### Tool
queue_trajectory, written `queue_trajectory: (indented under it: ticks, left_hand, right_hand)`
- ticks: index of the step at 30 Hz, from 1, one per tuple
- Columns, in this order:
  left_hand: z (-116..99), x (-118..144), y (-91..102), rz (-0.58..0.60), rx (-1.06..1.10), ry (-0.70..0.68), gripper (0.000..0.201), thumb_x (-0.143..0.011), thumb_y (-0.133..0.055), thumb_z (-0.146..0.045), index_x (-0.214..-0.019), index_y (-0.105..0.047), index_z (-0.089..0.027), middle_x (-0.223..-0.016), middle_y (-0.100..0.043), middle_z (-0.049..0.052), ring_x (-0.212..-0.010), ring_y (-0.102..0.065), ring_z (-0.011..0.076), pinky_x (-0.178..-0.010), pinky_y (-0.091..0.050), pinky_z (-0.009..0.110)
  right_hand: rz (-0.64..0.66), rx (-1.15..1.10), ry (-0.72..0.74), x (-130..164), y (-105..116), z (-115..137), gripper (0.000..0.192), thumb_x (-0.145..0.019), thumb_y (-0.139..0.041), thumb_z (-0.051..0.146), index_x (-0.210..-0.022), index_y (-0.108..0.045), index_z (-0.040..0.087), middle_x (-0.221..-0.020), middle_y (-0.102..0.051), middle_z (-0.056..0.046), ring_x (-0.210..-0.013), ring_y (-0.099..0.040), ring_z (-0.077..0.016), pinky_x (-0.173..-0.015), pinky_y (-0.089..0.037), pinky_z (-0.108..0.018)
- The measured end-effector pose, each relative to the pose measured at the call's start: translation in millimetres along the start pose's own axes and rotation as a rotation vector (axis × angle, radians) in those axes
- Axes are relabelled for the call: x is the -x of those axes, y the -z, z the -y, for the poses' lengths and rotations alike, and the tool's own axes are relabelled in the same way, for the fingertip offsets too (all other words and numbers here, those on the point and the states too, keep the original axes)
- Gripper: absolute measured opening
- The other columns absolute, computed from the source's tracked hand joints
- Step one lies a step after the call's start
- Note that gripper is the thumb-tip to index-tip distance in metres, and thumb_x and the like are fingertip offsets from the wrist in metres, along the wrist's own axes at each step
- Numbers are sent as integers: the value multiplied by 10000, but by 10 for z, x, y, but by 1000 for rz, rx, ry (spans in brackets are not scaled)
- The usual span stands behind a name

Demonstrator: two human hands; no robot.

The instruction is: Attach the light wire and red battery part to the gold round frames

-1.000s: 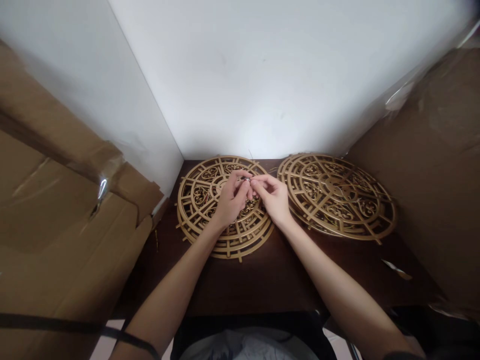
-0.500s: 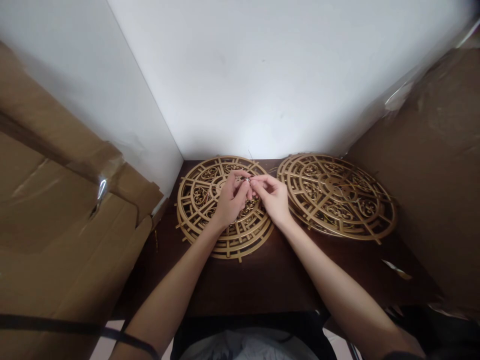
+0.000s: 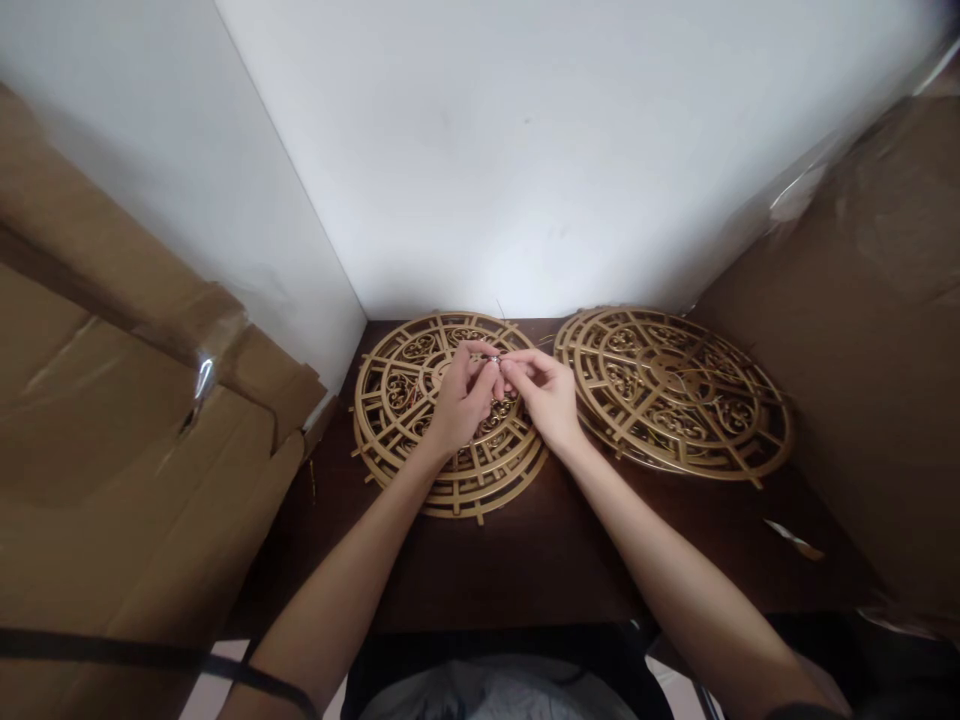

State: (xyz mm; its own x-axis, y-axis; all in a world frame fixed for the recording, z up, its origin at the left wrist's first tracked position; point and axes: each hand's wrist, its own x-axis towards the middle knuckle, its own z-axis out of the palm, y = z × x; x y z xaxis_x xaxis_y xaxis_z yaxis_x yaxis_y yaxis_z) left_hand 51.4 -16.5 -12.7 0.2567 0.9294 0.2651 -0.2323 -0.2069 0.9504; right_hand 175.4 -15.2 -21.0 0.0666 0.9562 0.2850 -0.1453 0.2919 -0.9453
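My left hand (image 3: 463, 395) and my right hand (image 3: 546, 390) meet above a stack of round gold openwork panels (image 3: 450, 500). Between their fingertips is a small shiny metallic piece (image 3: 495, 359), too small to name. The thumb and forefinger of my left hand pinch it from the left. From the right, the fingers of my right hand close at the same spot. Scrollwork and ring bars fill the panels, and part of the stack is hidden under my hands. A thin dark wire sticks up behind my fingers.
A second stack of gold panels (image 3: 675, 375) lies to the right on the dark brown table (image 3: 517, 580). Near the right front is a small knife (image 3: 795, 540). Cardboard (image 3: 112, 450) flanks the left side, more cardboard (image 3: 862, 400) the right, and a white wall (image 3: 517, 180) stands behind.
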Motion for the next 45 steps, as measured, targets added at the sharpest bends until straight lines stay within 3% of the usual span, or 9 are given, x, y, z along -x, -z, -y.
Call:
queue_trajectory:
  ticks: [38, 45]
  left_hand:
    - [13, 3, 4, 18, -28, -7, 180, -884, -509, -296, -994, -404, -198, -592, -490, -69, -382, -338, 28, -328, -247, 123]
    - [-34, 19, -9, 28, -21, -21, 183, -879, -521, -297, -983, -412, -192, -580, -497, -65, -377, -352, 26, -338, -251, 124]
  right_hand:
    - [-6, -17, -16, 10, 12, 24, 217, -725, -708, 357, -833, -687, 170, -619, -631, 20, -537, -545, -91, -557, -462, -229]
    - [36, -124, -43, -4, 8, 56, 187, -712, -724, 336, -811, -701, 179, -569, -606, 34, -500, -509, -77, -510, -417, -212]
